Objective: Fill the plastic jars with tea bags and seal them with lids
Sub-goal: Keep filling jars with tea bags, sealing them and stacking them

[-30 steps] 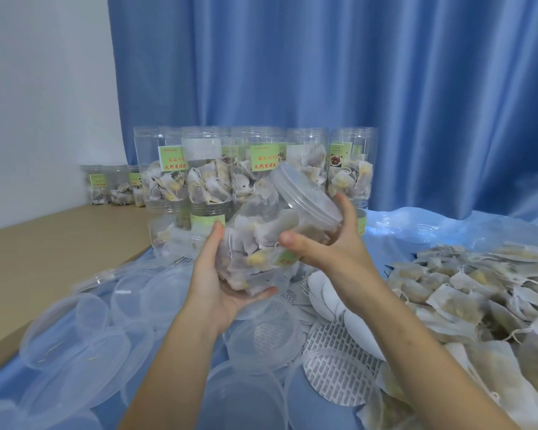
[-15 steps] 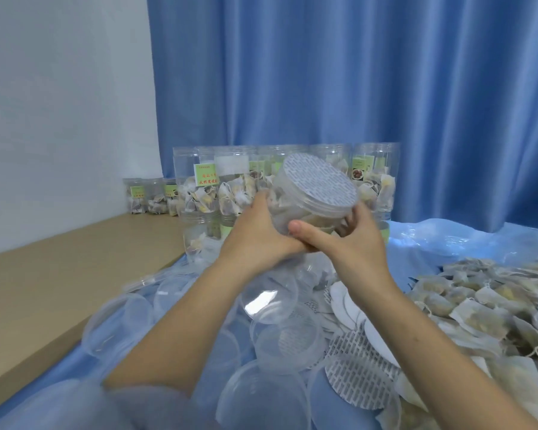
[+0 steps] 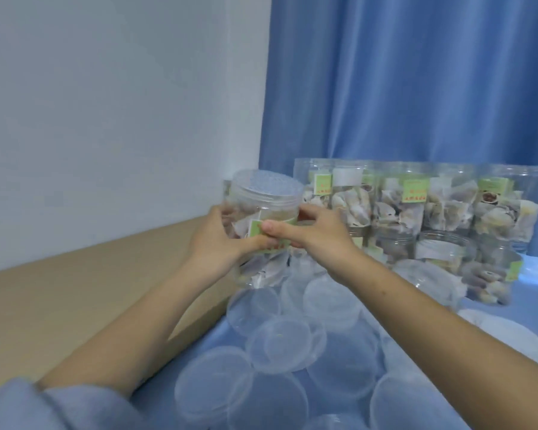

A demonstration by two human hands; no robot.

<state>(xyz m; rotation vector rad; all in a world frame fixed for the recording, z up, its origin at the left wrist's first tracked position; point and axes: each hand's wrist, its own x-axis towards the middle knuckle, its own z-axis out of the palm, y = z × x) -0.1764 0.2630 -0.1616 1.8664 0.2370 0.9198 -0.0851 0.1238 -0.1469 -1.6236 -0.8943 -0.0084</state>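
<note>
A clear plastic jar (image 3: 266, 203) full of tea bags, with a green label and a screwed-on clear lid (image 3: 267, 186), stands upright at arm's length, left of the stacked jars. My left hand (image 3: 222, 235) grips its left side. My right hand (image 3: 316, 231) grips its right side, thumb across the green label. Beneath it, another filled jar (image 3: 263, 273) shows partly, and whether the held jar touches it I cannot tell.
Stacked filled jars (image 3: 416, 212) line the back before a blue curtain (image 3: 416, 88). Several loose clear lids (image 3: 280, 342) lie on the blue sheet (image 3: 218, 336) near me. A tan wooden surface (image 3: 75, 290) runs along the left under a white wall.
Both hands carried the jar forward and to the left and turned it from tilted to upright. The view swung left, so the loose tea bag pile has gone out of frame.
</note>
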